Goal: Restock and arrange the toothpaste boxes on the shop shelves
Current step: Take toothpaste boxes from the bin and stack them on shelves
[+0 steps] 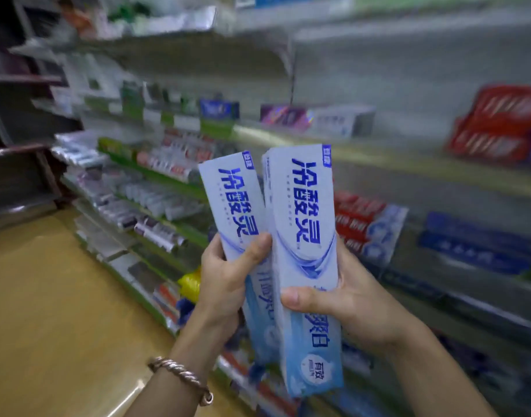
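Head view showed blurred shelves [378, 164] filling the frame from ten o'clock round to four o'clock, tier over tier, stocked with rows of cartons. A tan floor [47, 296] took up the eight o'clock corner. Red boxes [505, 121] lay stacked on a tier at two o'clock, and dark blue boxes [474, 248] lay on the tier below at three o'clock. Red-and-white boxes [366, 224] sat just right of centre, partly hidden.

Two pale blue toothpaste boxes stood on end at the centre, held up in front of the shelves and resting on no tier, with their printed faces toward the camera. The right box [303, 206] was nearer, with its top toward twelve o'clock. The left box [231, 200] leaned toward eleven o'clock, and its lower end was tucked behind the right box. Their long edges touched near the middle.

The right grip [357, 302] came in from five o'clock and clasped the right box, with the thumb laid across the front and the fingers behind. The left grip [225, 281] came in from seven o'clock and clasped the left box, thumb on its front beside the seam between the two. A twisted metal bracelet [180, 373] circled the left wrist at seven o'clock. A small yellow item [190, 281] showed just left of the left grip, too blurred to make out.
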{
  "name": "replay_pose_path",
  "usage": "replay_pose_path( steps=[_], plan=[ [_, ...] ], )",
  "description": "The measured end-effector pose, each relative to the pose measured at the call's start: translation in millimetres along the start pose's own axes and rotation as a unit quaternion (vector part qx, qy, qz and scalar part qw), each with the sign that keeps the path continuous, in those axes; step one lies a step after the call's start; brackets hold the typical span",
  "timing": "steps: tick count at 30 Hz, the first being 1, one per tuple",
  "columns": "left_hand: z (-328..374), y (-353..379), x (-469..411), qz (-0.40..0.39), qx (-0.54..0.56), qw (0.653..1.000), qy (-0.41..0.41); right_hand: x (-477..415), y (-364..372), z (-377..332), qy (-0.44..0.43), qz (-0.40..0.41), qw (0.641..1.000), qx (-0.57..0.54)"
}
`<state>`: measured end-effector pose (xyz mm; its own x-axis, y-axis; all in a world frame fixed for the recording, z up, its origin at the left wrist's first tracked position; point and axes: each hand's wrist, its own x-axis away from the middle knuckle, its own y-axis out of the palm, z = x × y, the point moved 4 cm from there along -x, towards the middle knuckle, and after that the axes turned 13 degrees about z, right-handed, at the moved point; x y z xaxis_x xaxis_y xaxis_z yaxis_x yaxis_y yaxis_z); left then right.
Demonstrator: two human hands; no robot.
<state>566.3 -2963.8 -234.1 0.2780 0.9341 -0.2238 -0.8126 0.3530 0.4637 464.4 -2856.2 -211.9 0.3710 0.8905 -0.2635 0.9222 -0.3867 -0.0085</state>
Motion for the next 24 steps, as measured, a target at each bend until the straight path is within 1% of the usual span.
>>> replay_pose_path(
  steps=[2, 4, 7, 9, 12, 14, 16, 19, 24],
  plan=[
    [41.9, 39.3, -3.8, -0.042, 0.016, 0.999, 0.008, -0.9, -18.6, -61.2, -0.030, 0.006, 0.999, 0.029],
    [75.2, 70.7, -0.7, -0.093, 0.043, 0.995, 0.003, 4.9, -31.7, -106.9, -0.063, 0.020, 0.996, 0.064],
    [110.6, 112.3, 17.9, -0.199, 0.086, 0.976, -0.008, 23.9, -51.8, -158.6, -0.096, 0.101, 0.984, 0.113],
    [123.2, 138.8, 33.9, -0.229, 0.101, 0.968, -0.015, 44.3, -67.7, -181.7, -0.106, 0.159, 0.973, 0.128],
    [124.1, 174.8, 64.2, -0.255, 0.135, 0.957, -0.040, 80.0, -88.0, -210.4, -0.109, 0.212, 0.955, 0.174],
    [118.2, 197.2, 89.2, -0.277, 0.148, 0.946, -0.074, 105.4, -101.2, -226.8, -0.110, 0.247, 0.942, 0.201],
    [108.2, 217.9, 119.4, -0.303, 0.161, 0.933, -0.113, 134.6, -115.3, -238.8, -0.097, 0.272, 0.930, 0.227],
    [92.9, 251.1, 175.3, -0.351, 0.178, 0.905, -0.162, 187.3, -142.1, -248.9, -0.063, 0.296, 0.923, 0.239],
    [71.0, 303.2, 258.1, -0.364, 0.167, 0.893, -0.205, 271.1, -194.2, -260.8, -0.024, 0.335, 0.908, 0.251]
  ],
)
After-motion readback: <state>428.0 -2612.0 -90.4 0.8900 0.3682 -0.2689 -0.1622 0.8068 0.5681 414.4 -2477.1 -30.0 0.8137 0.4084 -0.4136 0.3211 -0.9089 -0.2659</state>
